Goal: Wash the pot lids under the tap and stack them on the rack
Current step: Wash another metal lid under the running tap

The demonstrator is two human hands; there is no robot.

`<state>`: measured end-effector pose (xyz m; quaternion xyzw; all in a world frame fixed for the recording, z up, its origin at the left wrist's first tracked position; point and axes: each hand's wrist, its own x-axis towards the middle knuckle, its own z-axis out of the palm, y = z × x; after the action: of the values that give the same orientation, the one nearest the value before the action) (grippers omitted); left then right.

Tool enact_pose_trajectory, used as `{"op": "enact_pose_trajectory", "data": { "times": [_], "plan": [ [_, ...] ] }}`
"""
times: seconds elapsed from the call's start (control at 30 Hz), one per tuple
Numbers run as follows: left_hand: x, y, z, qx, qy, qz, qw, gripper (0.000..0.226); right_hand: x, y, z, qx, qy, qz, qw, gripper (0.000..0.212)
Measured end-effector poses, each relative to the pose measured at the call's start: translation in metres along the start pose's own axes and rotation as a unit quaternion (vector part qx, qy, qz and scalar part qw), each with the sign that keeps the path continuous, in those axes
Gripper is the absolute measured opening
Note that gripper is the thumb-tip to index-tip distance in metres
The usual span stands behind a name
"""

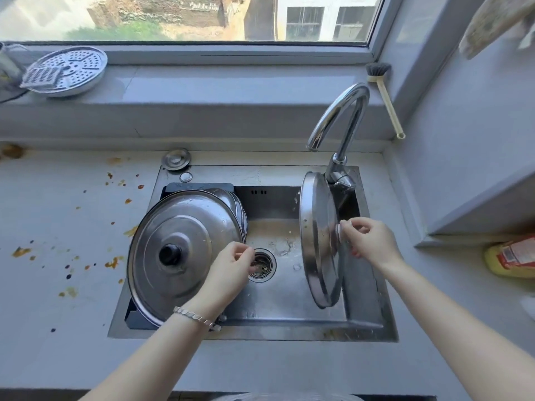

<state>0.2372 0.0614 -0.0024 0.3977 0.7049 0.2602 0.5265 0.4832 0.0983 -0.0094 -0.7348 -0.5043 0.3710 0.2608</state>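
counter (72, 285): one, wraps round the sink on all sides; orange and dark food spatter (113, 261) all over the stretch left of the sink
sink (289, 308): one steel basin; the middle strip of its floor is the only bare room, with lids on both sides
rack (199, 186): one dark tray sitting in the left part of the sink, only its back edge and front corner peek out
big lid (185, 235): one, black knob, leaning on the rack; its rim hangs past the sink's left edge over the counter
lids behind (237, 206): at least two more rims tucked behind the big lid, can't count them exactly
upright lid (315, 235): one, standing on edge at the sink's right side, bottom rim down by the basin floor, top rim just beside the tap base
tap (344, 117): one, back right corner of the sink, spout curving over the basin
hands: two. left hand (231, 270), bracelet (194, 315) on the wrist, hovers over the drain beside the big lid's rim, fingers loosely curled, nothing visible in them. right hand (370, 241) pinches the upright lid's knob (338, 231) with its fingertips
steamer plate (69, 70): one on the sill, far back-left of the sink, with one grater (40, 78) on it
brush (385, 94): one, on the sill behind the sink's right corner
drain (265, 264): one, mid-sink
round cap (176, 159): one, just behind the sink's back-left corner
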Motion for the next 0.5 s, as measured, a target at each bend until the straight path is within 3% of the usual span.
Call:
{"op": "enact_pose_trajectory", "data": {
  "times": [0.23,0.5],
  "plan": [
    [0.001,-0.015,-0.011,-0.035,0.002,-0.029,0.999,0.016,-0.012,0.006,0.027,-0.038,-0.024,0.044,0.998,0.03],
    [0.004,-0.017,-0.044,-0.058,0.005,-0.021,0.998,0.017,-0.032,-0.028,0.042,-0.087,-0.032,0.0,0.996,0.023]
  ]
}}
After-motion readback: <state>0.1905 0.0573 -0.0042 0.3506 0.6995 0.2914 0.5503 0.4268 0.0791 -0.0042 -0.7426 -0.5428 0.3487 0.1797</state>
